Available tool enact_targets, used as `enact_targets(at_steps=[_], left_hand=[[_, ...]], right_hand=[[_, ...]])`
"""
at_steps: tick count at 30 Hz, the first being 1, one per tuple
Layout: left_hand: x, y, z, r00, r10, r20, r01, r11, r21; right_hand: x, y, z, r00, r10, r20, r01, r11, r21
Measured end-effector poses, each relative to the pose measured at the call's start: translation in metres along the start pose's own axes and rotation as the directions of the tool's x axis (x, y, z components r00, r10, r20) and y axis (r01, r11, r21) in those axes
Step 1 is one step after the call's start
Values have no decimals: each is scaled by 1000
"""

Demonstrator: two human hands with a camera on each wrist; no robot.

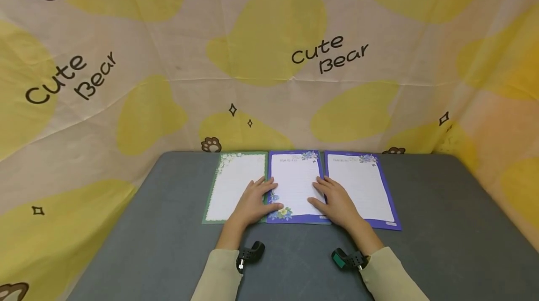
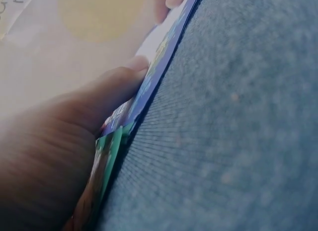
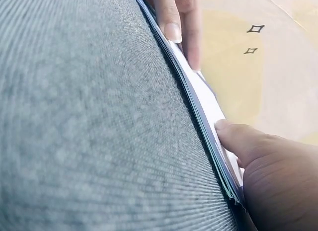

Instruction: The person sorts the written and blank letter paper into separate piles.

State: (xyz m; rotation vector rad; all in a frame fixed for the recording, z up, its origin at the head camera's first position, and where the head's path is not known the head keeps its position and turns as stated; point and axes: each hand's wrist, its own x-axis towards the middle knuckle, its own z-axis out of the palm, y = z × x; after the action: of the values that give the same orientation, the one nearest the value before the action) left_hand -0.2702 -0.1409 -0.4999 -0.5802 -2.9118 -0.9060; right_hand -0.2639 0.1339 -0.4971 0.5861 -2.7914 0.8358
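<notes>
Three sheets of bordered writing paper lie in a row on the grey table. The middle sheet [image 1: 294, 186] has a purple-blue border with flowers at two corners; the right sheet [image 1: 358, 188] looks alike. On the left is a green-bordered sheet [image 1: 237, 186]. My left hand [image 1: 255, 200] rests over the seam of the left and middle sheets, thumb on the middle one's lower left corner. My right hand [image 1: 337, 200] lies across the middle sheet's right edge and the right sheet. Both hands' fingers are spread, holding nothing. In the right wrist view several paper layers [image 3: 211, 146] show at the edge.
The grey table [image 1: 168, 245] has a far edge against a hanging cloth [image 1: 261, 34] with yellow patches and bear lettering. A black wrist camera band sits on the left wrist [image 1: 251, 253] and another on the right wrist [image 1: 349, 259].
</notes>
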Motion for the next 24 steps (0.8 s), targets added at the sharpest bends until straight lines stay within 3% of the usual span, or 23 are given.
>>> enact_targets(at_steps=[11,17,24], left_hand=[[-2,2,-2,993,-98,-63,93,993,-78],[-2,3,-2,991,-113,-70,106,989,-100],[-2,4,-2,991,-109,-78,101,990,-98]], right_hand=[[2,4,5,999,40,-29,-39,999,36],[3,6,4,987,131,-97,-115,981,154],[5,6,3,976,145,-160,-110,972,209]])
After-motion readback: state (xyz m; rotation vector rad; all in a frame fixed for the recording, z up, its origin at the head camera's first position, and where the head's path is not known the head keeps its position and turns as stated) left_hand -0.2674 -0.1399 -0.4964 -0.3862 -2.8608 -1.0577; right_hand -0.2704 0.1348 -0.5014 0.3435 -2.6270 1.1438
